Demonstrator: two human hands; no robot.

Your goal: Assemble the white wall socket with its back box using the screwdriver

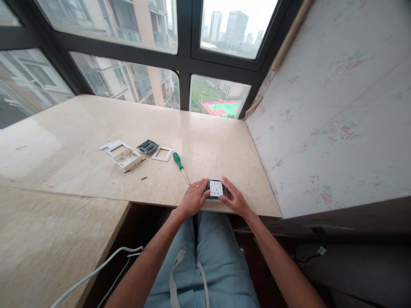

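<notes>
A wall socket (pixel 216 188) with a white face and a dark grey mounting frame lies face up near the ledge's front edge. My left hand (pixel 194 197) grips its left side, the thumb along the lower corner. On the opposite side my right hand (pixel 235 196) holds it between thumb and fingers. Just beyond my left hand lies a green-handled screwdriver (pixel 177 161), its shaft pointing toward the socket. What sits beneath the socket is mostly hidden; a pale edge shows under it.
Left of the screwdriver lie a white cover frame (pixel 162 154), a dark grey socket plate (pixel 148 146), a white back box (pixel 127 159) and more white frame pieces (pixel 118 148). Small screws (pixel 144 178) are scattered nearby. A papered wall (pixel 334 119) bounds the right; white cables (pixel 96 270) hang at lower left.
</notes>
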